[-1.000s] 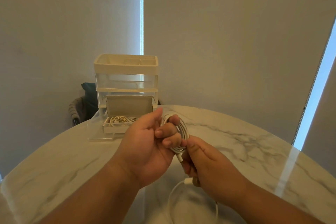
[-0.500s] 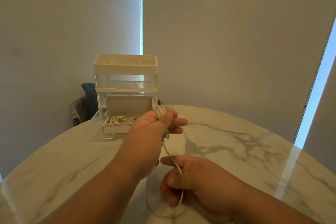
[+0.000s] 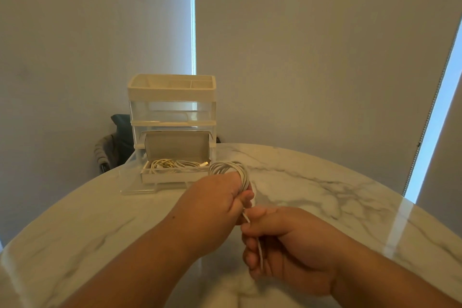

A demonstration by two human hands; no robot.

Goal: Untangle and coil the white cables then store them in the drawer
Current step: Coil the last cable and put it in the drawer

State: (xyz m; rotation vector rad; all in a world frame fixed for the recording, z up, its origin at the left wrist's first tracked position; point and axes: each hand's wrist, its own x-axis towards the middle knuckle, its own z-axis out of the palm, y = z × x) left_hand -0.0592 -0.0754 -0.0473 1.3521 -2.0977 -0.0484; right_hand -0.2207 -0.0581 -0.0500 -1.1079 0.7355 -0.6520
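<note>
Coiling in hand, by judgement close to finished. The left grip (image 3: pixel 217 205) is closed round a bundle of loops of the white cable (image 3: pixel 231 167), held above the table (image 3: pixel 325 195) near the middle of the scene. The loops rise over the far side of the knuckles. The right grip (image 3: pixel 287 245), just near and right of it, pinches the loose tail (image 3: pixel 260 252) of the same cable between thumb and curled fingers. A short run of cable spans the two hands. The end plug is not visible.

Storage: the drawer unit (image 3: pixel 172 97) stands at the far left of the table with its lowest drawer (image 3: pixel 136 189) pulled out. An open box (image 3: pixel 175 177), lid raised, appears to sit in that drawer, with other cables (image 3: pixel 172 164) lying loose inside. A chair (image 3: pixel 110 150) with a dark garment stands beyond the table's far left edge.

Risks noted:
- If the left grip slackens while the tail is wound or tucked, the loops are likely to spring apart and slide off the fingers.
- A hard pull from the right grip could tighten the loops on the fingers and kink the cable.
- An unsecured tail may unwind on the way to the drawer.
- Set among the loose cables in the box, the coil could snag and tangle again
</note>
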